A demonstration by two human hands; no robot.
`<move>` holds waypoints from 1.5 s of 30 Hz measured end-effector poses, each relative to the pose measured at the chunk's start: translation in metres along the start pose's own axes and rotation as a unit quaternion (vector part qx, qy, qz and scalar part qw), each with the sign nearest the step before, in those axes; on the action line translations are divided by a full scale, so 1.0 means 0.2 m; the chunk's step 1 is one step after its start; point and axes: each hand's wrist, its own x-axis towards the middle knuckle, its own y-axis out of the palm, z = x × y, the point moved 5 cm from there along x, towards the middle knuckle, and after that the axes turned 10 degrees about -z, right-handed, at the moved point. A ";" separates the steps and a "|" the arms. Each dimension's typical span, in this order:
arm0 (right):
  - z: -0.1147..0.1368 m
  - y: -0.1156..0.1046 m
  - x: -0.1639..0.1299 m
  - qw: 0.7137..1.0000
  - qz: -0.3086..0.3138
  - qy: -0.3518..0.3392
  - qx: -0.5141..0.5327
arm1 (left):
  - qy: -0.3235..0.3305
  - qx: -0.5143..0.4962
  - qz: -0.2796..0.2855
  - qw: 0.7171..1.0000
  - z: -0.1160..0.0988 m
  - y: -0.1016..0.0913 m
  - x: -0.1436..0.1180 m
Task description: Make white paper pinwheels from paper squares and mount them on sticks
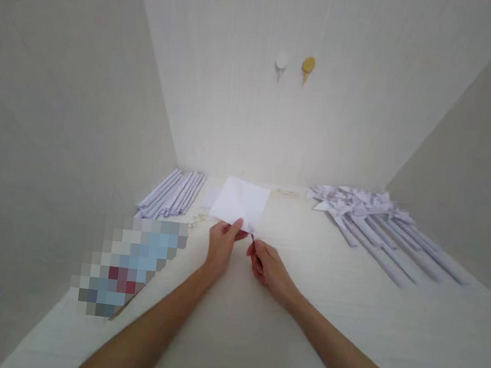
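Observation:
A white square sheet of paper is lifted off the pale table near its middle. My left hand pinches the sheet's near edge between thumb and fingers. My right hand is closed on a small thin dark tool, whose tip touches the paper's lower right corner. What the tool is I cannot tell.
A bundle of rolled white paper sticks lies at the back left. Several finished paper pinwheels on sticks lie at the back right. A blurred-out flat object sits at the left edge. Two wall hooks hang ahead.

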 end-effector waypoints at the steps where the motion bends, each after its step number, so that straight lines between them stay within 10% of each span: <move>1: 0.00 0.00 0.00 1.000 0.000 -0.006 0.001 | -0.002 0.000 0.000 1.000 0.00 0.00 0.00; 45: 0.01 0.00 0.00 1.000 -0.017 -0.009 0.003 | -0.015 -0.015 0.019 1.000 0.01 0.01 -0.02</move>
